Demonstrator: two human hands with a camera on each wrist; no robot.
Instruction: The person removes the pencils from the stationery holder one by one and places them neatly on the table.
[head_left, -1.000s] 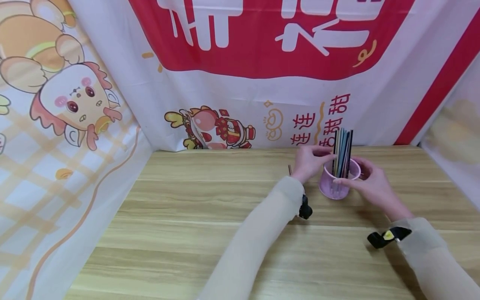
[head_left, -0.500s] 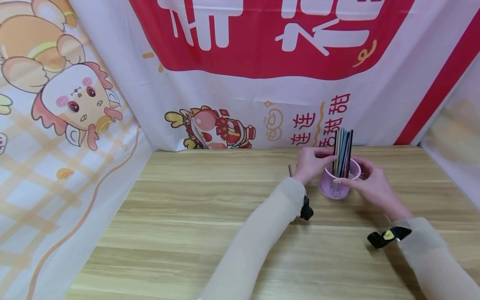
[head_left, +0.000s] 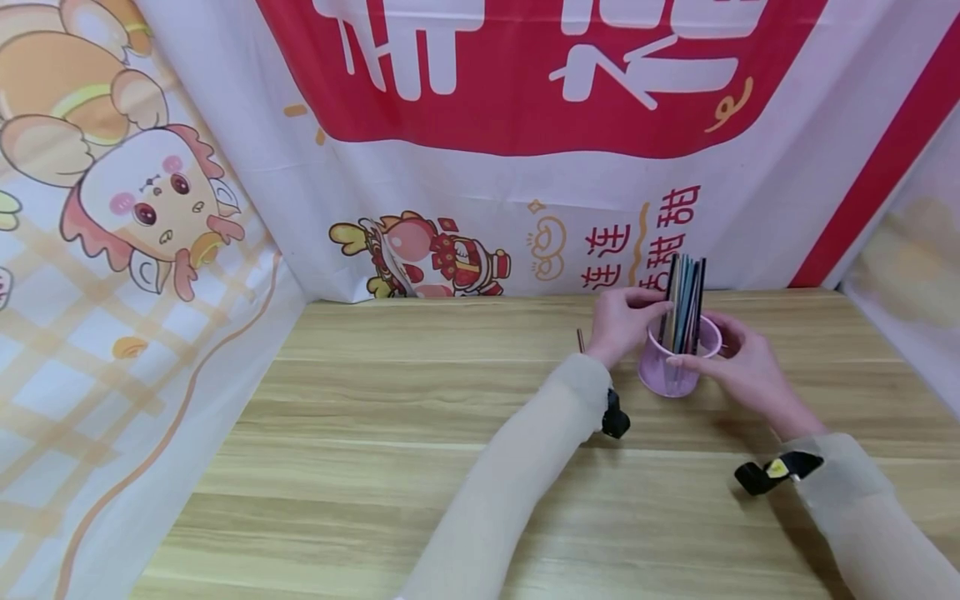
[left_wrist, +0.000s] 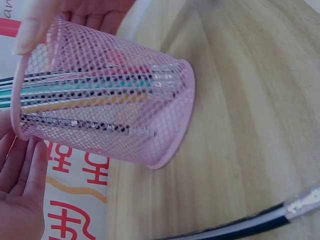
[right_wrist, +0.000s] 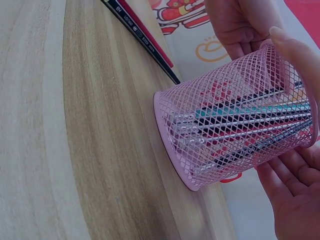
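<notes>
A pink mesh pencil cup [head_left: 660,379] holding pencils [head_left: 686,304].
Head view: left of the cup, the left hand [head_left: 618,327] pinches some of the pencils; right of it, the right hand [head_left: 752,379] grips its rim. Left wrist view: the pencils stand inside the cup. Right wrist view: a black HB pencil [right_wrist: 138,31] lies on the wooden table [right_wrist: 30,125] beside the cup's base.

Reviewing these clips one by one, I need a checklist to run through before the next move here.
1. Round pink mesh cup upright on pale wooden table: ok.
2. Bare right hand holding the cup: ok.
3. Slim mixed-colour pencils standing inside: ok.
4. Bare left hand pinching a pencil: cannot tell; the contact is partly hidden.
5. Every pencil inside: not ok; a slim black pencil lies outside.
</notes>
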